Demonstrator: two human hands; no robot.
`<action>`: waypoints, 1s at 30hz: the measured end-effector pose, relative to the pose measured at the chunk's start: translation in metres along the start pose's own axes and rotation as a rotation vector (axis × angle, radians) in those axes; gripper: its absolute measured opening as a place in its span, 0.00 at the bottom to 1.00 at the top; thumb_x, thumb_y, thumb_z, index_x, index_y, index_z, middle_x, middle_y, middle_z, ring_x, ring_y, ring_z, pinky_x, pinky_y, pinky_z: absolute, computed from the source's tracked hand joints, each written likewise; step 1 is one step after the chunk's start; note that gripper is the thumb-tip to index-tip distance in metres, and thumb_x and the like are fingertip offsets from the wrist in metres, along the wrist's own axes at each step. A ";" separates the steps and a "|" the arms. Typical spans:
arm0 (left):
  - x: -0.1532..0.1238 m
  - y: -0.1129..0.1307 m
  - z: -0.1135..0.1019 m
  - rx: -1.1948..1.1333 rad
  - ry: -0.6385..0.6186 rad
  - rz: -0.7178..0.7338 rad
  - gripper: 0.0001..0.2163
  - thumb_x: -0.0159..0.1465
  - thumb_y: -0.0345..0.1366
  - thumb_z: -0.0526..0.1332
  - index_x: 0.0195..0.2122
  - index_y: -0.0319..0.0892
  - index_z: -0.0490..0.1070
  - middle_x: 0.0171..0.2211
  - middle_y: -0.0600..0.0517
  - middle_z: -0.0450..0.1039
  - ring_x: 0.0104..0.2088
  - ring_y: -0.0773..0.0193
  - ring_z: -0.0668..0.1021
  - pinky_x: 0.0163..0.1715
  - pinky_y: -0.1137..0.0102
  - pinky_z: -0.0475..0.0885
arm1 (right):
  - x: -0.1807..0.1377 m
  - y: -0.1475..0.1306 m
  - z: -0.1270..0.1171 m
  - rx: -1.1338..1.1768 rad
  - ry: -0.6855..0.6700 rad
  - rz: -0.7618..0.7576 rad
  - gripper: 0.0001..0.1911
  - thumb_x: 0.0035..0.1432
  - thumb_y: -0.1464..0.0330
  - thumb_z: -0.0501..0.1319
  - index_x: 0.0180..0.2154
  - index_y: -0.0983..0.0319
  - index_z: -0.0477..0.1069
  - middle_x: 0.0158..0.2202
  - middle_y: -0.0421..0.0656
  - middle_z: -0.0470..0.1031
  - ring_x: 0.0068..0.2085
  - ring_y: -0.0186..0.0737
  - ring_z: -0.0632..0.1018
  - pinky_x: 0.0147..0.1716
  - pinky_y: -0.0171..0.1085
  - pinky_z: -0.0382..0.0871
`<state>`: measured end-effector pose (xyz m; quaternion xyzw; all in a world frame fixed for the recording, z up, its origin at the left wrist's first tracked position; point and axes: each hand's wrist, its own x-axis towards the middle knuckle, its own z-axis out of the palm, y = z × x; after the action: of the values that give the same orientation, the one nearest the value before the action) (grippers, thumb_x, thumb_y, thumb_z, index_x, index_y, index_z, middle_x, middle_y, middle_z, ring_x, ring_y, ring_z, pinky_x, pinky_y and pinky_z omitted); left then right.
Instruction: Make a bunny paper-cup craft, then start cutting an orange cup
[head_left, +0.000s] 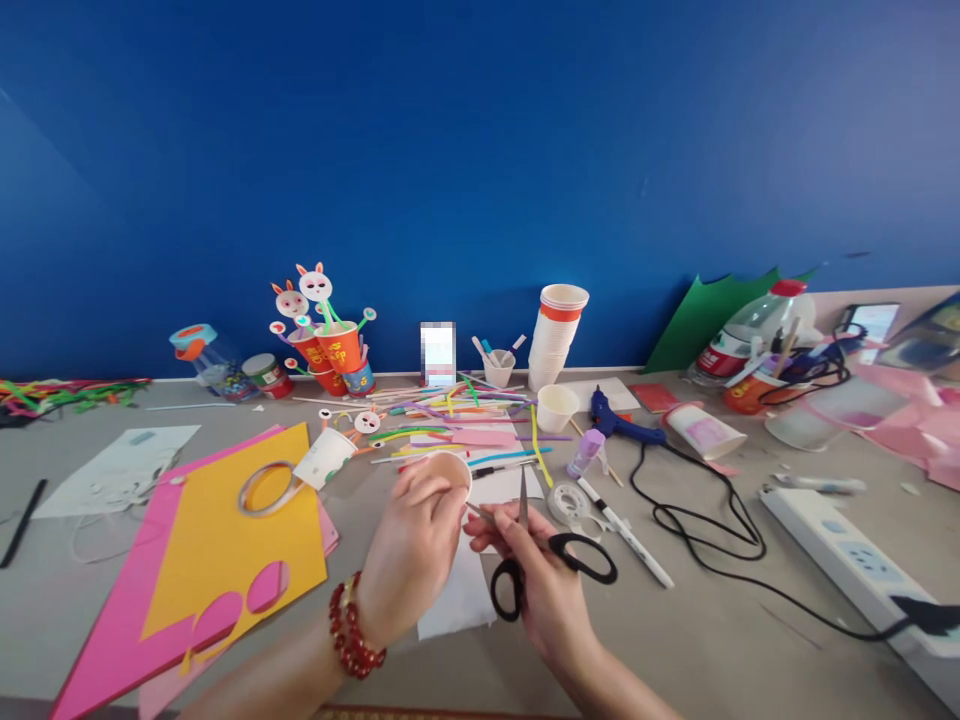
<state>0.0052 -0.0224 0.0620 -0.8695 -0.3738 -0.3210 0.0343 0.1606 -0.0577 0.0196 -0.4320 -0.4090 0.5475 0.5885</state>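
Note:
My left hand (411, 548), with a red bead bracelet (351, 632) at the wrist, is closed around a small paper cup (452, 470) held on its side, its rim facing right. My right hand (541, 578) grips black-handled scissors (553, 560), blades pointing up and apart just beside the cup's rim. Under both hands lies a white sheet of paper (457, 595) on the grey table (697, 640).
Yellow (225, 545) and pink (112, 620) card sheets with a tape ring lie at left. Coloured strips, a stack of paper cups (556, 335), bunny cup crafts (326, 345), a blue glue gun (619, 422) with black cord, tape roll, marker and a white power strip (847, 560) surround.

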 end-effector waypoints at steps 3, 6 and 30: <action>0.004 -0.006 -0.007 -0.146 -0.067 -0.113 0.08 0.68 0.28 0.55 0.38 0.42 0.74 0.35 0.48 0.78 0.38 0.58 0.79 0.48 0.57 0.73 | 0.003 -0.009 -0.011 -0.394 -0.117 -0.227 0.12 0.65 0.61 0.58 0.39 0.60 0.78 0.32 0.45 0.83 0.35 0.44 0.82 0.40 0.40 0.77; 0.010 -0.011 -0.016 -0.255 -0.199 -0.150 0.07 0.67 0.30 0.56 0.37 0.44 0.74 0.40 0.50 0.80 0.42 0.58 0.79 0.46 0.62 0.74 | 0.011 -0.020 -0.024 -0.657 -0.312 -0.552 0.11 0.65 0.69 0.56 0.43 0.58 0.76 0.35 0.45 0.83 0.43 0.46 0.83 0.47 0.43 0.76; 0.006 -0.004 -0.016 -0.006 -0.147 0.024 0.09 0.66 0.25 0.53 0.35 0.40 0.72 0.31 0.48 0.75 0.36 0.57 0.77 0.50 0.54 0.72 | 0.003 -0.006 -0.008 -0.299 -0.124 -0.165 0.13 0.66 0.61 0.58 0.40 0.61 0.77 0.34 0.47 0.83 0.34 0.44 0.83 0.39 0.42 0.77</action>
<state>-0.0033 -0.0207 0.0776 -0.8952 -0.3641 -0.2568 0.0079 0.1701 -0.0550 0.0229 -0.4451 -0.5552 0.4562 0.5344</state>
